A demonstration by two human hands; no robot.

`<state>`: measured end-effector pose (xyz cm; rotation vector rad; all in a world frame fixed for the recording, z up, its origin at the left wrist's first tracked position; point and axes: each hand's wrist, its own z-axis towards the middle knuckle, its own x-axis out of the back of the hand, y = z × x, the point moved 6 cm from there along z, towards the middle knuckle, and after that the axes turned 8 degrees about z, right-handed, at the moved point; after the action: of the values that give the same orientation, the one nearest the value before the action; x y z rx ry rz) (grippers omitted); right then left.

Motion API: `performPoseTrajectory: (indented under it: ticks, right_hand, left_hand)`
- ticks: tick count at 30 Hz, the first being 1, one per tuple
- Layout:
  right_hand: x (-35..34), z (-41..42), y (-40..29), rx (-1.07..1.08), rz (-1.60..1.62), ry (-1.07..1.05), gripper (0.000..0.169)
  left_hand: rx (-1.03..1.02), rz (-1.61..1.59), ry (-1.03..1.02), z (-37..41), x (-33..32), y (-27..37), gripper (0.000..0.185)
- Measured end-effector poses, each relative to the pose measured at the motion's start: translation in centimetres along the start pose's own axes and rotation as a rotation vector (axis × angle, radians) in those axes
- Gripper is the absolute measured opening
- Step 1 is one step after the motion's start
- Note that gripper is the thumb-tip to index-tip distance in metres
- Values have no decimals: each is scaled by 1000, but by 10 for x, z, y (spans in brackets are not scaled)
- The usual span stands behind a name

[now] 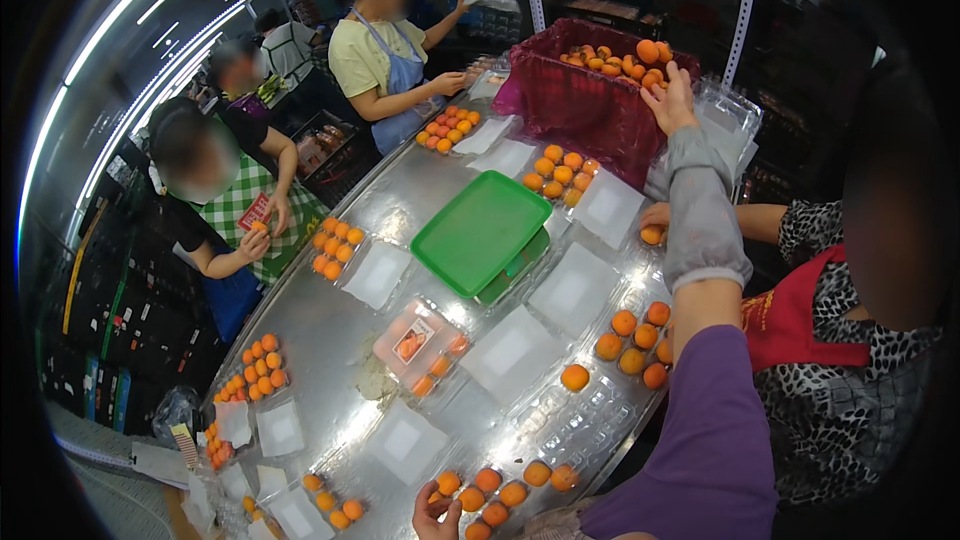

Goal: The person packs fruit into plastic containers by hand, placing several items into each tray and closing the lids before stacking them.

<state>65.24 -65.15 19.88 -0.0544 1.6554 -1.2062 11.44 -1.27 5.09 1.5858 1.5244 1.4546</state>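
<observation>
My right hand (673, 101) reaches with fingers spread to the near edge of a crate lined with dark red plastic (585, 109). A heap of orange persimmons (609, 66) lies inside, some right at the fingertips. My left hand (439, 514) is low at the bottom edge, its fingers curled loosely beside persimmons (495, 515) that sit in rows of a clear plastic tray. Whether it touches one is hard to tell. Empty clear clamshell trays (577, 420) lie above that row, with a single persimmon (575, 377) at their upper edge.
A green tray (484, 232) sits mid-table on the metal worktop (337, 360). Near it is a closed, labelled pack (415, 345). White-padded containers (514, 352) lie around. A co-worker in a red apron (802, 315) stands close at right; others work across the table.
</observation>
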Motion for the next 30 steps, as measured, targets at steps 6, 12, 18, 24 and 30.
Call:
performPoseTrajectory:
  ticks: [6, 12, 18, 24, 30]
  right_hand:
    - [-40, -174, 84, -123, -307, -433, 32]
    - [-75, -413, 121, -524, -284, -1020, 26]
    - [-37, -550, 121, -576, -420, -1265, 35]
    - [60, -634, 156, -496, -894, -1368, 37]
    - [98, -697, 168, 24, -1121, -1651, 47]
  left_hand:
    - [22, 1, -51, -2, -10, -13, 61]
    - [-33, 161, -32, -8, 7, -57, 59]
    - [0, 202, 67, -46, 22, -111, 62]
    - [56, 246, 179, -74, 39, -163, 64]
    - [67, 124, 176, -82, 38, -166, 62]
